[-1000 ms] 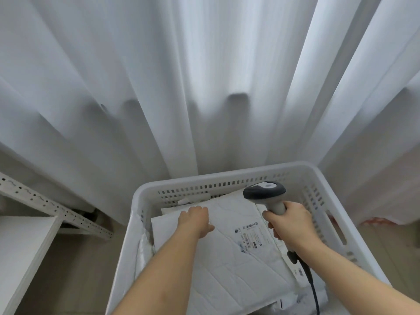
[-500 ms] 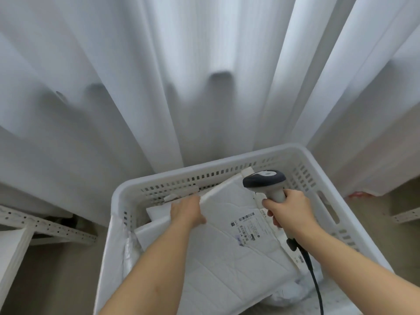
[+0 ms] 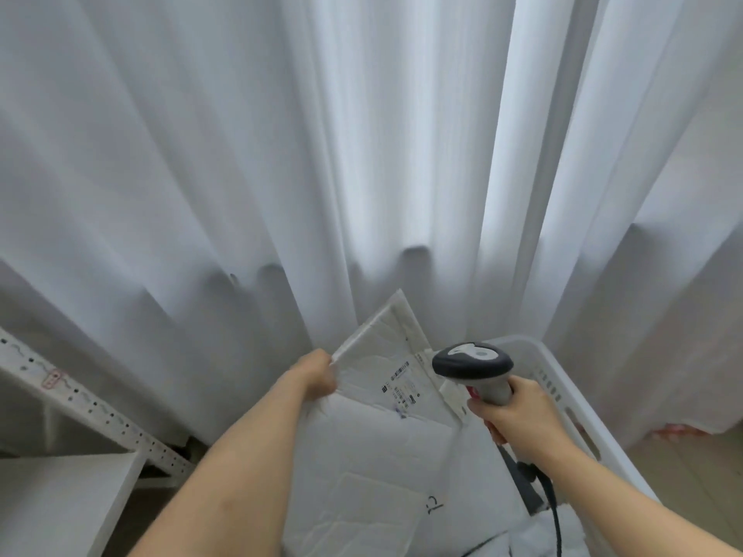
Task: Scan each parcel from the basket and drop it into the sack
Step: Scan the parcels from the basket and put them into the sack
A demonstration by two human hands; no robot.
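My left hand (image 3: 317, 375) grips the left edge of a large white padded parcel (image 3: 374, 436) and holds it tilted up above the white plastic basket (image 3: 563, 379). A small barcode label (image 3: 398, 385) faces me near the parcel's upper right. My right hand (image 3: 518, 412) grips the handle of a grey and black barcode scanner (image 3: 472, 363), whose head sits just right of the label. The scanner's black cable (image 3: 555, 516) hangs down by my right forearm. The sack is not in view.
White curtains (image 3: 362, 154) fill the background right behind the basket. A white perforated shelf frame (image 3: 92, 408) and a white shelf board (image 3: 52, 500) stand at the lower left. More white parcels (image 3: 571, 536) lie at the bottom right in the basket.
My left hand has lifted the parcel out of the basket and tilted it up towards me. The view has swung to the left; the scanner stays beside the label.
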